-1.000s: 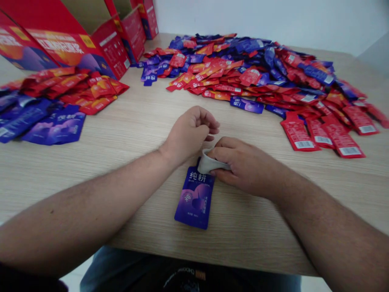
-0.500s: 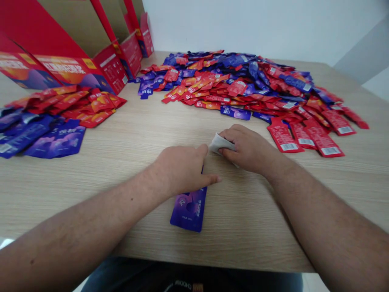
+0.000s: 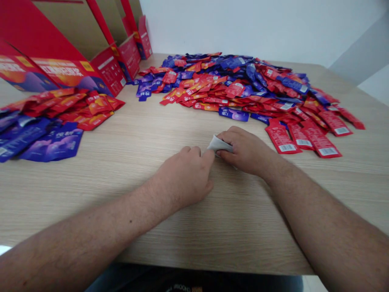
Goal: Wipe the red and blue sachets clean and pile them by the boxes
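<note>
The left forearm slants in from eight o'clock, low over the tabletop (image 3: pixel 243 239), and ends in the left hand (image 3: pixel 190 176), which is turned back upward with the knuckles bent and the fingers curled under. Its index finger (image 3: pixel 208 159) reaches toward one o'clock and its thumb lies below, nearer the person; the palm faces down and whatever it covers is hidden, so I cannot tell whether this hand is gripping anything. The right forearm enters from four o'clock, and the right hand (image 3: pixel 244 152) sits at two o'clock from the left one, its fingers bent and its thumb tucked in on the near side. That hand is closed on a folded white cloth (image 3: pixel 219 144), pinched so that a pale tip pokes out toward nine o'clock. The cloth lies between the hands, just beside the left index finger; whether the two touch is unclear. Seen from the left hand, a large heap of red and blue pouches (image 3: pixel 249 97) spreads from eleven round to between two and three o'clock, while a smaller heap (image 3: pixel 68 117) lies near ten, in front of open red boxes (image 3: pixel 69 71).
</note>
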`<state>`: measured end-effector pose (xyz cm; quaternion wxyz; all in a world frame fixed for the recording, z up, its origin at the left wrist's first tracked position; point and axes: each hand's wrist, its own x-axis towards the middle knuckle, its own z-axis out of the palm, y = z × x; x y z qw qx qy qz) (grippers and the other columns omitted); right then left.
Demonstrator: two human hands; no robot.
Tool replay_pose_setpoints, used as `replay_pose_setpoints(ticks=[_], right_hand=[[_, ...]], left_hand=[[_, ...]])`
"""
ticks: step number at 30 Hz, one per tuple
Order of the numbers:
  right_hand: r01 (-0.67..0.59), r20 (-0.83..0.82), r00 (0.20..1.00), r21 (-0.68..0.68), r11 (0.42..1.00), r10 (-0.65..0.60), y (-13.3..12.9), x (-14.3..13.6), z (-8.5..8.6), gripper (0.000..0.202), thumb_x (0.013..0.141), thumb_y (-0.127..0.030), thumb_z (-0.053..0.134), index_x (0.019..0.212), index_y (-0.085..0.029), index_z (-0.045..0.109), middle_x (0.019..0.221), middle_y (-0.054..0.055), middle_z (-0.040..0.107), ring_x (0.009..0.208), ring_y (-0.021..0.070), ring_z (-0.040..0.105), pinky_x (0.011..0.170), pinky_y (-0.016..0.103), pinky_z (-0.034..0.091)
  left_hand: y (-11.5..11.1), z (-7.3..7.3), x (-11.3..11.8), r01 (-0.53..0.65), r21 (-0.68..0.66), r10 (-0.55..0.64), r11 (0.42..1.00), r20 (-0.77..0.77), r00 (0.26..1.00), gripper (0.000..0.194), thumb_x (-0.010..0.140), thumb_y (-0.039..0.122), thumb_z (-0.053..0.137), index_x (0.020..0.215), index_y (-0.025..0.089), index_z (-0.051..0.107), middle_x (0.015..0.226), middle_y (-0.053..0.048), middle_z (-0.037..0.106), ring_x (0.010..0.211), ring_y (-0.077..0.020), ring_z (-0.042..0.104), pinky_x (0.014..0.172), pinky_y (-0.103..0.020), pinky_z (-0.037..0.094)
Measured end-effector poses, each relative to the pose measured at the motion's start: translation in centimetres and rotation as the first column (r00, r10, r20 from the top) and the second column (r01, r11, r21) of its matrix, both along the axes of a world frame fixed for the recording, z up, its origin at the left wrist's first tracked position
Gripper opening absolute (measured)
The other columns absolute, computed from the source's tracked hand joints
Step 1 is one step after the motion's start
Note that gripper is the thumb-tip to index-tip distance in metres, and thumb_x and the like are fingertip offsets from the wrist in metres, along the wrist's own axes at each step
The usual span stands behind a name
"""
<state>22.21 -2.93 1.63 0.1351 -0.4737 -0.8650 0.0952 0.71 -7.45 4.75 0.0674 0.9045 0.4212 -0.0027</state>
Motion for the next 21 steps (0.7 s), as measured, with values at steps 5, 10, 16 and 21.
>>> replay_pose_setpoints(ticks=[5, 10, 16, 21], right_hand=[[0.002, 0.007, 1.000, -0.004, 1.000, -0.002, 0.0, 0.1, 0.0, 0.030, 0.091, -0.028, 0.064, 0.119, -0.017, 0.070, 0.109, 0.013, 0.069, 0.103, 0.0286, 0.063, 0.091, 0.039, 0.050], [-0.004, 0.011, 1.000, -0.008, 1.000, 0.004, 0.0, 0.0, 0.0, 0.033, 0.091, -0.028, 0.064, 0.121, -0.016, 0.070, 0.112, 0.015, 0.070, 0.108, 0.0306, 0.064, 0.096, 0.041, 0.050], [0.064, -0.012, 0.998, 0.019, 0.998, -0.064, 0.1, 0.0, 0.5, 0.025, 0.089, -0.027, 0.064, 0.110, -0.018, 0.072, 0.106, 0.013, 0.072, 0.102, 0.0316, 0.064, 0.089, 0.043, 0.050], [0.241, -0.172, 0.961, 0.150, 0.959, -0.215, -0.7, 0.5, 3.2, 0.017, 0.090, -0.033, 0.064, 0.101, -0.022, 0.070, 0.099, 0.010, 0.070, 0.096, 0.0311, 0.064, 0.082, 0.042, 0.049]], left_hand=[[0.2, 0.4, -0.3, -0.019, -0.052, 0.019, 0.998, 0.003, 1.000, 0.033, 0.088, 0.016, 0.047, 0.116, 0.014, 0.065, 0.099, -0.015, 0.071, 0.091, -0.0310, 0.070, 0.081, -0.043, 0.057], [0.6, 0.2, -0.7, 0.069, -0.082, -0.075, 0.994, -0.067, 0.995, 0.018, 0.089, 0.018, 0.052, 0.083, 0.020, 0.069, 0.094, -0.014, 0.072, 0.093, -0.0316, 0.069, 0.082, -0.042, 0.054], [3.1, 1.1, -1.6, -0.153, -0.186, 0.181, 0.971, 0.147, 0.972, 0.018, 0.087, 0.025, 0.055, 0.070, 0.023, 0.060, 0.074, -0.007, 0.067, 0.072, -0.0257, 0.062, 0.068, -0.039, 0.044], [5.4, 0.0, -1.9, -0.203, -0.594, 0.570, 0.779, 0.535, 0.623, 0.020, 0.083, 0.022, 0.063, 0.065, 0.023, 0.056, 0.060, 0.001, 0.055, 0.055, -0.0147, 0.047, 0.054, -0.030, 0.032]])
